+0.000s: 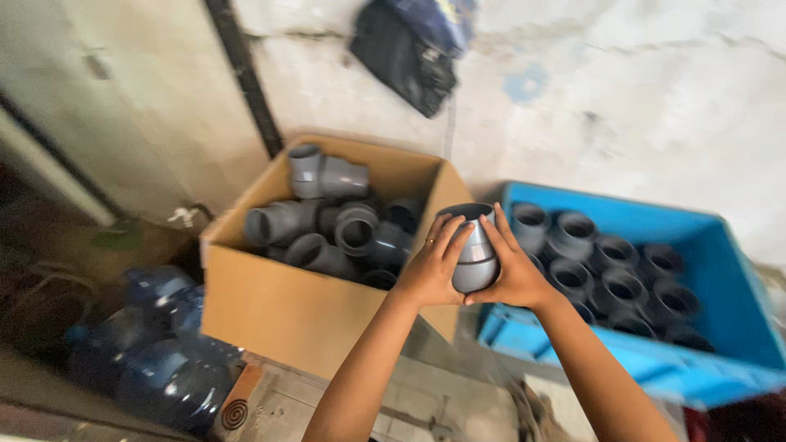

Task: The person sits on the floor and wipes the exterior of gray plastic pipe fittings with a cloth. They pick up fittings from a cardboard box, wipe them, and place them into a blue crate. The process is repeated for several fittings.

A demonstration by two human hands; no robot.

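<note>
Grey plastic fills most of this scene, and nearest the camera one grey pipe fitting (pixel 475 250) sits upright between two bare hands, raised above the gap between two containers. Left hand (pixel 431 268) wraps its fingers around the fitting's left side, a ring showing on one finger; right hand (pixel 516 274) clasps the right side, fingers spread up the wall. Both hands grip it together. Low on the left lie big blue water bottles (pixel 160 360) on the floor. Just behind the hands, a cardboard box (pixel 278 303) holds a loose heap of grey pipe elbows (pixel 327 221). To the right a blue crate (pixel 737 327) carries more grey fittings (pixel 614 274) standing mouth up in rows. Farther back, a dark bag (pixel 409 49) lies against the stained pale wall (pixel 655 98).
</note>
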